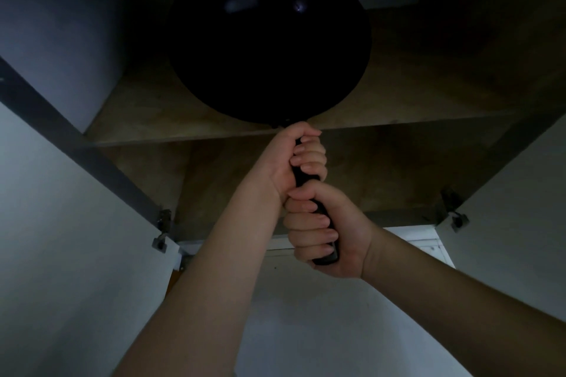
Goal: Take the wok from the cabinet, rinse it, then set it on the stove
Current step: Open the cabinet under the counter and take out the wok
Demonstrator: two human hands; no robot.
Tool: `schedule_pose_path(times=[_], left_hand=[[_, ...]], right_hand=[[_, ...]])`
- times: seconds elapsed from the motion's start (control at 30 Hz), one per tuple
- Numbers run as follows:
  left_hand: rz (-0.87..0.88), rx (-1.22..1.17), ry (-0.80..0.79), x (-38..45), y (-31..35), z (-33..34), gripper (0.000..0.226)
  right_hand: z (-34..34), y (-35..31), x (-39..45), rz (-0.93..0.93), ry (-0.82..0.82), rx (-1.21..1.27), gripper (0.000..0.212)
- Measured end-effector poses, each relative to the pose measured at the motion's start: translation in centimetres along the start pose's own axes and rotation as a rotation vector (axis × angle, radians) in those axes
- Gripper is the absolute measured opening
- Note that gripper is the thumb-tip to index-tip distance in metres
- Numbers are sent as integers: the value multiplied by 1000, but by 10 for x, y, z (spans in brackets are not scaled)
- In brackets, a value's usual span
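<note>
Overhead, an open wall cabinet, wooden inside, dim; a white door swung out on the left, another door on the right. Black wok held up in front of the shelf, dark underside facing the camera; whether its rim touches the shelf is hard to tell in this light. Handle points down from the wok. Left hand clenched around the handle's upper part, just under the bowl. Right hand clenched around the lower end, touching the left. Hinges at the doors' lower corners.
</note>
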State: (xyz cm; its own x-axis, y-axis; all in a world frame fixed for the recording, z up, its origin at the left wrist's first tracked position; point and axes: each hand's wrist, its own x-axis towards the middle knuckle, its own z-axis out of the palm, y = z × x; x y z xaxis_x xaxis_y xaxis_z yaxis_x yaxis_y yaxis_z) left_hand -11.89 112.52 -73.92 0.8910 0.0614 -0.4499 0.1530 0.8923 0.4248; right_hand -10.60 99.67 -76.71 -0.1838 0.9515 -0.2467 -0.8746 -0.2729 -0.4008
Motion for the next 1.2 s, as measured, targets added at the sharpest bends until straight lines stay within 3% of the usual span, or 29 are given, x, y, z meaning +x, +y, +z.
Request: schedule_pose_path(times=[0.33, 0.7, 1.1, 1.2], left_hand=[[-63, -75, 154, -7, 0, 29, 36], [-296, -188, 329, -60, 6, 82, 52], [-426, -398, 439, -186, -45, 157, 36], [-472, -358, 479, -217, -62, 168, 35]], right_hand=[[21, -14, -19, 29, 75, 89, 30], [128, -17, -61, 102, 303, 269, 29], [261, 24, -152, 249, 475, 430, 32], [286, 42, -173, 254, 491, 502, 33]])
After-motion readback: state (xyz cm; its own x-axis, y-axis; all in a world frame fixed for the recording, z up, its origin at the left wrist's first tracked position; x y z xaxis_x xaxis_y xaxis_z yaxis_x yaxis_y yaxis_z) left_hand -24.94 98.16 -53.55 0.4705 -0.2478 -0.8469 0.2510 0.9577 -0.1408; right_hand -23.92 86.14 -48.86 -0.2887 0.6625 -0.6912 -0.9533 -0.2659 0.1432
